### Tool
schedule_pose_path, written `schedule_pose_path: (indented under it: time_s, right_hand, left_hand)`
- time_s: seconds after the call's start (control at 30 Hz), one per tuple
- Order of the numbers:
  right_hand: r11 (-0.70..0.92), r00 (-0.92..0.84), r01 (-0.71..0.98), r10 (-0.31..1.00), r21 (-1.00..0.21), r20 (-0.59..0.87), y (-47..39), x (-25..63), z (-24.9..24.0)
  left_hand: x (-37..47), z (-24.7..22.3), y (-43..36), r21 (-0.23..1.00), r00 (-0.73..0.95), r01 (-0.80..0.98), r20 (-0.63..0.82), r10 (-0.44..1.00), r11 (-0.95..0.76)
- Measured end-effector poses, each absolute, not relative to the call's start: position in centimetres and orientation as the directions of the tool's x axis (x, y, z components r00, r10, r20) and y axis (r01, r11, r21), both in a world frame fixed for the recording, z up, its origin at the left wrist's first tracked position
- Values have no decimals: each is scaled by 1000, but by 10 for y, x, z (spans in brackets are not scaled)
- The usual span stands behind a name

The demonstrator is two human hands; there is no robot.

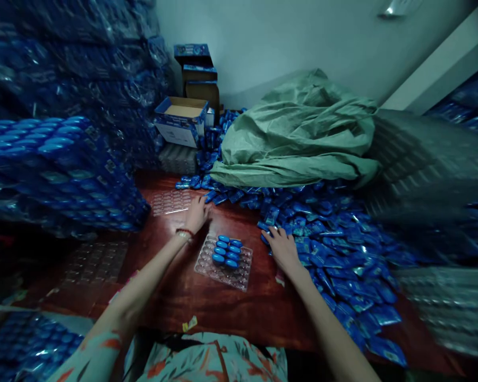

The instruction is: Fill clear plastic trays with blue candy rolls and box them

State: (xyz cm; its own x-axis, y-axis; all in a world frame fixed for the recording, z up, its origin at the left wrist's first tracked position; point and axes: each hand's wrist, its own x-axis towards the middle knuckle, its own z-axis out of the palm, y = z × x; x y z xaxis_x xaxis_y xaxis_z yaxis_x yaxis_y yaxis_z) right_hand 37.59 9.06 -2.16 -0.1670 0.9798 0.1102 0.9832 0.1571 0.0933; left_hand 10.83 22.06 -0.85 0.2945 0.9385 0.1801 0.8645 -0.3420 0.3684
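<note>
A clear plastic tray (pixel 241 278) with rows of round hollows lies on the table in front of me. Two short rows of shiny blue egg-shaped pieces (pixel 220 251) sit in its middle. Beyond the tray's far left corner, my left hand (pixel 197 215) reaches forward, fingers stretched and slightly bent, its tips by the edge of the blue packets (pixel 233 196). My right hand (pixel 282 248) rests at the near left edge of the large packet pile (pixel 334 254). Its fingers are spread over some packets, and none is clearly gripped.
Another clear tray (pixel 171 202) lies at the left. Stacked blue pieces (pixel 63 170) rise beside it. An open carton (pixel 181 119) stands at the back, near a green cloth sack (pixel 302 132) on the pile. Stacked clear trays (pixel 450 307) stand at the right.
</note>
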Motion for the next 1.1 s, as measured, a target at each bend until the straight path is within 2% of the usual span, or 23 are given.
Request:
schedule_pose_path:
  time_s: [0.17, 0.23, 0.27, 0.33, 0.43, 0.5, 0.57, 0.67, 0.77, 0.9, 0.97, 1.1]
  right_hand:
    - [247, -251, 964, 968, 95, 30, 97, 367, -10]
    - [274, -275, 961, 961, 27, 34, 84, 370, -7]
    - [277, -274, 960, 960, -47, 66, 74, 372, -6]
    - [255, -212, 927, 961, -275, 178, 48, 371, -7]
    - [213, -38, 753, 959, -622, 282, 5, 351, -17]
    - [182, 11, 626, 970, -758, 241, -16, 327, -28]
    - [167, 26, 558, 976, -813, 218, -25, 302, -40]
    - [248, 0, 585, 952, -773, 305, -22, 282, -55]
    - [356, -116, 681, 915, -639, 385, -13, 284, -60]
    - [438, -316, 802, 888, -405, 335, -8, 296, -50]
    - [460, -370, 824, 879, -331, 299, -7, 298, -43]
    - [425, -351, 836, 900, -347, 256, -4, 296, -32]
  left_hand:
    - [128, -12, 275, 335, 323, 878, 112, 940, -342]
    - [125, -18, 270, 344, 357, 864, 98, 929, -368]
    - [119, -21, 262, 353, 378, 852, 94, 921, -386]
    - [99, -27, 237, 370, 420, 830, 78, 904, -418]
    - [58, -31, 181, 417, 453, 793, 82, 888, -443]
    - [34, -30, 137, 506, 437, 719, 202, 877, -475]
    - [20, -25, 98, 574, 387, 677, 253, 887, -460]
    - [20, -20, 58, 626, 342, 641, 285, 895, -444]
    - [33, -23, 46, 592, 443, 596, 321, 837, -543]
    - [50, -33, 54, 487, 574, 544, 378, 726, -683]
    - [55, -34, 60, 450, 598, 522, 412, 687, -724]
    - [61, -28, 69, 425, 619, 505, 429, 658, -751]
